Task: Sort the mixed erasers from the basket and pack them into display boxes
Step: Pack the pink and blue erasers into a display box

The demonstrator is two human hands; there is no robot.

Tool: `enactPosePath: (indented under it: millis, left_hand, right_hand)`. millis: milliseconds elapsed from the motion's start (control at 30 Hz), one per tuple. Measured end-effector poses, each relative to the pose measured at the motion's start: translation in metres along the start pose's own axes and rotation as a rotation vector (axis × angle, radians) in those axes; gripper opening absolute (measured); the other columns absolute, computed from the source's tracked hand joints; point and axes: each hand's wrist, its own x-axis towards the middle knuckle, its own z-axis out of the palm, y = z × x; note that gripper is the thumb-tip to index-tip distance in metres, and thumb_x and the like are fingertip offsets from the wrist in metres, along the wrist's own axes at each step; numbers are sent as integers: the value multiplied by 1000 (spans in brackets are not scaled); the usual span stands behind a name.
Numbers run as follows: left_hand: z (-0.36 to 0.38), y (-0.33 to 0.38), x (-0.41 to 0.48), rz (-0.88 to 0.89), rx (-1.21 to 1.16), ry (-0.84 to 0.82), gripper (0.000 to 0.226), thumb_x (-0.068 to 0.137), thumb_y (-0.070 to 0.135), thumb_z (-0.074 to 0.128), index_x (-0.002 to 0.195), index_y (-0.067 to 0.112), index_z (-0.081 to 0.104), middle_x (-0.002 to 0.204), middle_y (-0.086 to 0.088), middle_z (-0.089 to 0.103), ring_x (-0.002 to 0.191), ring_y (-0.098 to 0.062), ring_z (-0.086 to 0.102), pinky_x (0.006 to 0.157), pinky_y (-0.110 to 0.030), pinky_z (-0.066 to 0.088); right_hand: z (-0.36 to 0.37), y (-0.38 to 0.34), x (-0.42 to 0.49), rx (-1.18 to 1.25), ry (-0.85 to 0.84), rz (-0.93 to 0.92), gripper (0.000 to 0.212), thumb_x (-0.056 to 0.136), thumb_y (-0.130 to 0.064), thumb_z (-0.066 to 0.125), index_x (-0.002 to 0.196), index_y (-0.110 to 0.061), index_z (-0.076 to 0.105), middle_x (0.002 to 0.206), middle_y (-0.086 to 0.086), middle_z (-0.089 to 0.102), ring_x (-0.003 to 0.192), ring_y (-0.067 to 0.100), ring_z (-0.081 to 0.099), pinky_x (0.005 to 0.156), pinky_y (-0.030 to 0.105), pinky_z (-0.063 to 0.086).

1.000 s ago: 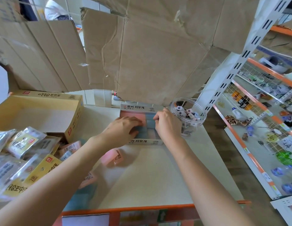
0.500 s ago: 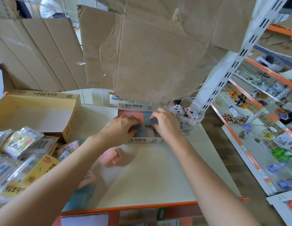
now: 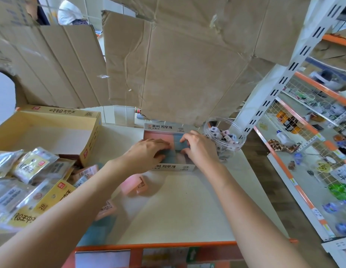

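Inside the display box (image 3: 174, 167), left hand (image 3: 147, 151) presses flat; right hand (image 3: 199, 148) pinches a blue eraser (image 3: 177, 145).

A stationery shop: stocked orange-edged shelves (image 3: 311, 136) (wire-backed) and flattened cardboard (image 3: 178, 64) surround the table (image 3: 187, 209).

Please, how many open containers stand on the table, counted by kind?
Grey display box: 1
Yellow cardboard box: 1
Clear plastic jar: 1
Total: 3
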Motion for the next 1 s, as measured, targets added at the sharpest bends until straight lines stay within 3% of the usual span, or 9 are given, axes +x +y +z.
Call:
enactPosePath:
  millis: [133,267,367,467,567,667,833,933,1000]
  left_hand:
    - [-7,0,-3,-29,-174,-18,38,94,10,47,132,14,50,138,0,48,125,-19,45,101,-18,26]
    - [-39,-11,-23,-67,-312,89,32,92,6,51,122,16,58,121,3,58,108,-11,54,88,-14,37]
    - [-63,-28,-42,-137,-229,18,20,89,15,59,108,19,65,102,5,64,93,-12,61,75,-13,43]
    - [-70,-41,-60,-225,-145,-139,19,82,18,68,101,22,65,94,9,63,85,-3,59,69,-5,41]
    - [-67,-40,-72,-302,-58,-282,31,79,24,71,109,23,63,102,11,60,89,-3,56,68,-3,37]
    - [-59,-35,-79,-351,79,-328,39,77,31,72,113,28,58,103,13,54,93,-7,53,65,-8,37]
    - [-44,-34,-80,-337,131,-169,14,85,26,62,98,30,57,95,9,58,80,-7,52,63,-13,38]
    - [-42,-35,-81,-353,66,-83,18,82,25,65,100,25,60,97,6,60,83,-11,54,68,-18,41]
    - [-48,-33,-82,-357,-112,20,22,80,21,69,102,20,62,97,3,61,86,-14,56,67,-15,41]
  right_hand:
    - [-7,-5,-4,-30,-8,4,35,82,-27,69,116,-21,59,111,0,53,95,22,60,64,26,33]
    - [-18,-14,-14,-9,138,30,32,87,-30,65,116,-19,59,113,1,51,95,20,58,64,24,30]
    - [-22,-29,-18,61,168,-36,25,90,-30,59,112,-19,61,109,-1,55,93,18,57,63,24,27]
    - [-19,-45,-20,121,115,-144,21,91,-30,58,108,-20,63,106,-3,59,93,17,59,64,27,34]
    - [-14,-56,-25,168,30,-193,20,91,-29,56,108,-21,63,108,-6,59,99,12,57,64,25,29]
    - [-8,-62,-28,237,-7,-215,18,90,-27,58,105,-20,64,102,-5,59,96,14,58,72,28,43]
    - [-3,-65,-33,344,18,-218,13,87,-22,62,98,-17,67,94,-4,62,89,14,60,77,35,50]
    - [-3,-65,-36,432,51,-214,13,85,-19,64,98,-18,68,89,-7,60,83,12,60,76,34,50]
    - [-3,-67,-37,540,50,-219,19,83,-15,67,102,-18,68,88,-8,62,82,13,61,77,32,50]
